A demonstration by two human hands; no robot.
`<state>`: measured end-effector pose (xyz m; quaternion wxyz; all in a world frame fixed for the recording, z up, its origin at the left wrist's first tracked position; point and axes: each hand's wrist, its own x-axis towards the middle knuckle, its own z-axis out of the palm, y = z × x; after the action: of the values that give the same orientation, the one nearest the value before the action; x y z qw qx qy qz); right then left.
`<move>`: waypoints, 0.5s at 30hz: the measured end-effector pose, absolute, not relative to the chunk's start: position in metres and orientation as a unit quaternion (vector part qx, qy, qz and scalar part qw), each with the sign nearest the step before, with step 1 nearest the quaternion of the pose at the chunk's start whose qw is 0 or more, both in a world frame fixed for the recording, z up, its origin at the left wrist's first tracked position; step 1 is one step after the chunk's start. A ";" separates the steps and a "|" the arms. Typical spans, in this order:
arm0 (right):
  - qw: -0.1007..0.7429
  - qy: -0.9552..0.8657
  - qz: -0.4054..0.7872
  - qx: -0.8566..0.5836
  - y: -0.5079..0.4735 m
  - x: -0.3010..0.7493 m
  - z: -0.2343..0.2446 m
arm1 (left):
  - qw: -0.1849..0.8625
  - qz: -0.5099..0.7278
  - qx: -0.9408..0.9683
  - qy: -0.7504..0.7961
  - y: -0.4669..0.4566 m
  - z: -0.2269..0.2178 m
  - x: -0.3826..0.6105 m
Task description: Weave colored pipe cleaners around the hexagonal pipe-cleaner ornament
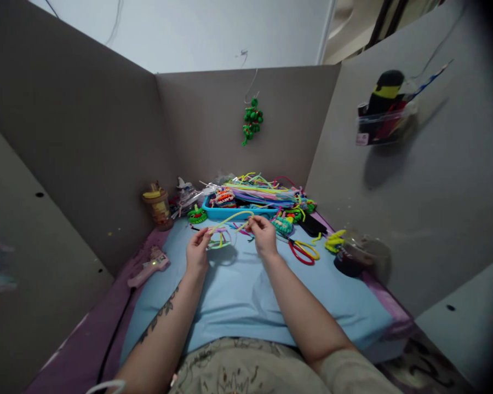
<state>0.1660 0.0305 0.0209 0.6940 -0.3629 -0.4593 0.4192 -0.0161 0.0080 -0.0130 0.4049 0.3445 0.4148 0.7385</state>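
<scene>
Above the blue cloth, both of my hands grip a yellow pipe cleaner [231, 215] that arches between them. My left hand [198, 251] is closed at its left end, where several pink, green and yellow pipe cleaners bent into a loop [222, 241] hang beside the fingers. My right hand [263, 236] pinches the yellow pipe cleaner near its right end. Scissors with red and yellow handles [304, 251] lie just right of my right hand. A teal fuzzy piece [283, 224] sits behind that hand, partly hidden.
A blue tray [246, 214] heaped with colourful pipe cleaners stands at the back. A pink glue gun [150, 268] with a cord lies left; a brown cup [158, 205] stands behind it. Right are a black phone-like object [312, 225] and a round container [353, 256]. Grey panels enclose three sides.
</scene>
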 end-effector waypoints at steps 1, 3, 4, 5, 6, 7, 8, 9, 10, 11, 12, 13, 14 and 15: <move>0.691 -0.442 0.449 -0.353 0.030 0.163 0.020 | 0.405 0.738 0.346 0.414 0.007 -0.012 -0.015; 0.674 -0.415 0.506 -0.343 0.030 0.158 0.018 | 0.409 0.739 0.348 0.407 0.006 -0.011 -0.014; 0.664 -0.404 0.530 -0.339 0.030 0.156 0.017 | 0.411 0.740 0.348 0.402 0.005 -0.010 -0.014; 0.656 -0.391 0.552 -0.335 0.030 0.153 0.016 | 0.413 0.741 0.348 0.399 0.004 -0.009 -0.013; 0.651 -0.377 0.570 -0.330 0.029 0.151 0.015 | 0.417 0.740 0.349 0.396 0.004 -0.008 -0.013; 0.650 -0.360 0.585 -0.324 0.028 0.149 0.013 | 0.419 0.740 0.350 0.393 0.003 -0.008 -0.012; 0.649 -0.343 0.599 -0.319 0.028 0.146 0.013 | 0.420 0.739 0.351 0.391 0.002 -0.007 -0.012; 0.646 -0.326 0.613 -0.316 0.027 0.144 0.012 | 0.422 0.738 0.354 0.390 0.001 -0.006 -0.011; 0.640 -0.310 0.628 -0.316 0.026 0.143 0.011 | 0.422 0.736 0.357 0.390 0.000 -0.006 -0.011; 0.629 -0.297 0.644 -0.318 0.025 0.141 0.011 | 0.422 0.735 0.361 0.390 0.000 -0.005 -0.010; 0.612 -0.288 0.662 -0.323 0.024 0.140 0.011 | 0.422 0.733 0.364 0.389 -0.001 -0.005 -0.010; 0.590 -0.282 0.681 -0.329 0.022 0.139 0.012 | 0.423 0.731 0.367 0.390 -0.002 -0.004 -0.009; 0.565 -0.281 0.700 -0.334 0.021 0.139 0.012 | 0.425 0.728 0.370 0.390 -0.002 -0.004 -0.009; 0.540 -0.284 0.717 -0.338 0.020 0.139 0.013 | 0.427 0.727 0.371 0.389 -0.002 -0.003 -0.009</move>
<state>0.1387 0.0203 0.0126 0.5397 -0.3384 -0.2838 0.7167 -0.0088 -0.0024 -0.0033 0.4273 0.3708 0.3893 0.7269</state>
